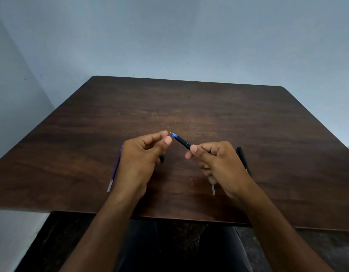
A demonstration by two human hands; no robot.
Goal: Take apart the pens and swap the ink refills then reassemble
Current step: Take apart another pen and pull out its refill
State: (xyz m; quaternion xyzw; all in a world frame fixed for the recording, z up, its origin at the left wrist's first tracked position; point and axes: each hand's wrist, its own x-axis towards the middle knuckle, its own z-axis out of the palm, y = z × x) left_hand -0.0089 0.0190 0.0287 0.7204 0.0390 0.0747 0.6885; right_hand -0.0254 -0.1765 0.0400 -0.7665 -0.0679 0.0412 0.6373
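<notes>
Above the dark wooden bench (189, 107), the right hand (218, 163) grips a black pen (182, 141) with its blue tip aimed up-left, while the left hand (142, 154) hovers beside the tip, fingers loosely curled and holding nothing, over a purple refill (115, 169).

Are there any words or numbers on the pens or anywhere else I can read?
None: no text can be read in this picture.
The black pen that the right hand grips shows no readable print.
The purple refill lying beside the left hand bears no visible marking.
The black pen part behind the right hand is too dark to tell.
The table carries no label.
</notes>
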